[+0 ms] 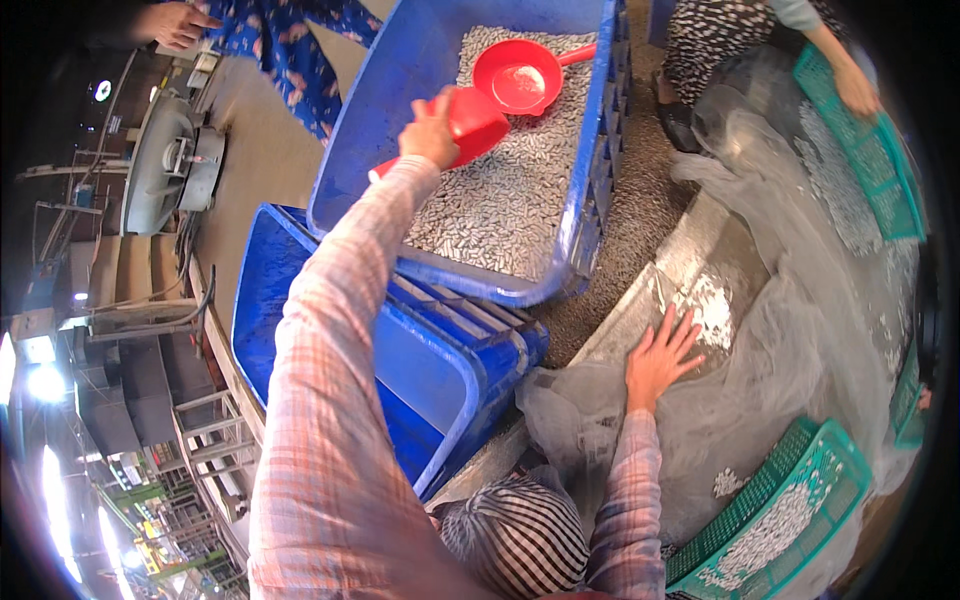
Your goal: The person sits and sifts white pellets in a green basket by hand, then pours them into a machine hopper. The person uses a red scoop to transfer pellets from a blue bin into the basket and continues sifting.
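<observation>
My left hand point(430, 132) is closed around a red plastic scoop point(478, 125), held tilted over a big blue bin point(365, 120). Small, pale, elongated pieces point(490, 215) cover the bin's floor; their kind is unclear. A second red dipper point(518, 78) lies on them, touching or almost touching the scoop, its handle toward the bin's right wall. My right hand point(660, 362) lies flat with spread fingers on the edge of a pale slab point(735, 245), beside a wet white patch point(710, 312) and a sheer grey net point(800, 330).
An empty-looking blue bin point(440, 350) stands nearer me. Green baskets point(855, 460) with pale pieces sit at right. Another person's hand point(858, 92) touches a green basket point(865, 150); another hand point(178, 25) shows top left. Striped rounded cloth point(520, 535) lies between my arms.
</observation>
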{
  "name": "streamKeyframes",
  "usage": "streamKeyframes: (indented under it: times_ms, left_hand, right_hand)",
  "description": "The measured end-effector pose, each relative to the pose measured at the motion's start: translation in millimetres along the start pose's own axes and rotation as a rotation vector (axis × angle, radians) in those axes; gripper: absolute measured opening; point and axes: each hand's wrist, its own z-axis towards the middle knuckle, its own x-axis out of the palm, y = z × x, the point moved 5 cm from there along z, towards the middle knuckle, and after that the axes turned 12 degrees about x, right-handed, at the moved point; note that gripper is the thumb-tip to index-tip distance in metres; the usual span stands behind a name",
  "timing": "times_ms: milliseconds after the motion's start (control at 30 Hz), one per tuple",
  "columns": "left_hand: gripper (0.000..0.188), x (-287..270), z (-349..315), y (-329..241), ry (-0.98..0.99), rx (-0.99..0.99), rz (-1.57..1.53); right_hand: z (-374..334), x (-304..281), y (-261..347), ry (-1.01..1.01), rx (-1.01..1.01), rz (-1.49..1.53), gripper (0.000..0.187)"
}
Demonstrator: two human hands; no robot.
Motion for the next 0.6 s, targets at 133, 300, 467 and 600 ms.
streamKeyframes:
  times_ms: [133, 300, 467, 600]
  left_hand:
    - [0.088, 73.7, 17.3, -31.9, -0.013, 0.347, 0.045]
    - [0.083, 106.2, 59.7, -40.7, -0.243, 0.301, 0.003]
    - [0.093, 105.6, 62.7, -47.0, -0.183, 0.017, -0.352]
    - [0.096, 86.9, 44.9, -69.0, -0.036, 0.195, -0.321]
  right_hand:
    - [-6.7, -4.9, 3.0, 0.027, 0.000, -0.018, 0.052]
    - [-2.4, -5.2, 8.4, 0.036, -0.008, -0.032, 0.051]
    - [-6.8, -10.3, 6.5, 0.031, -0.016, -0.050, 0.050]
    - [-8.3, -15.7, 4.6, 0.008, -0.015, -0.068, 0.050]
